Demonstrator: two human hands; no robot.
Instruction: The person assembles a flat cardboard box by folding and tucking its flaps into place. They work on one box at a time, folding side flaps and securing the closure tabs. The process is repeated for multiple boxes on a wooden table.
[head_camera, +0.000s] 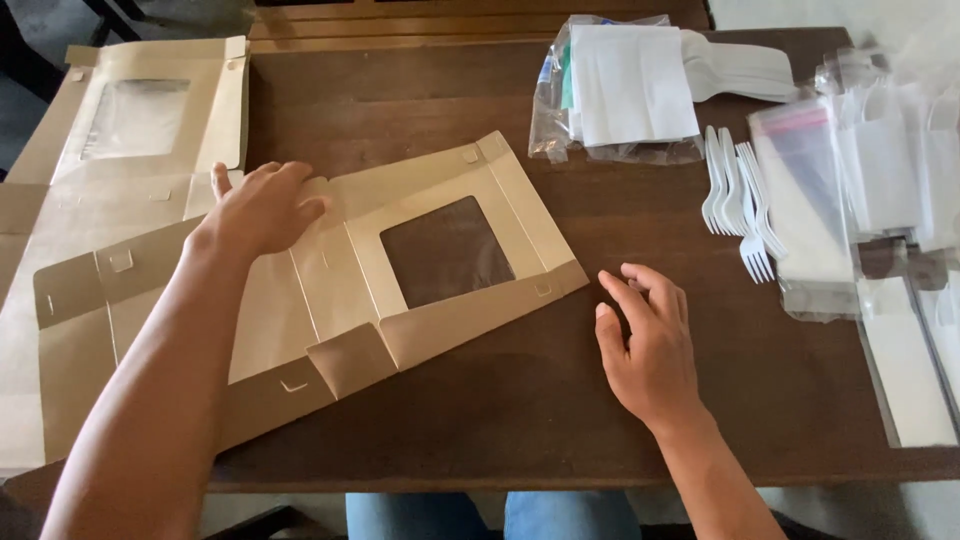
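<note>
A flat, unfolded brown cardboard box (340, 270) with a square clear window lies across the dark wooden table (520, 400). My left hand (262, 208) rests palm down on the box's upper edge, fingers spread over the cardboard. My right hand (645, 340) hovers over the bare table to the right of the box, fingers loosely curled, holding nothing. It is a short way from the box's right corner flap and not touching it.
More flat window boxes (130, 130) are stacked at the left. White plastic forks (738, 195) lie at the right, beside clear plastic bags (810, 200). A bag of white napkins (625, 90) sits at the back. White paper packets (900, 160) crowd the right edge.
</note>
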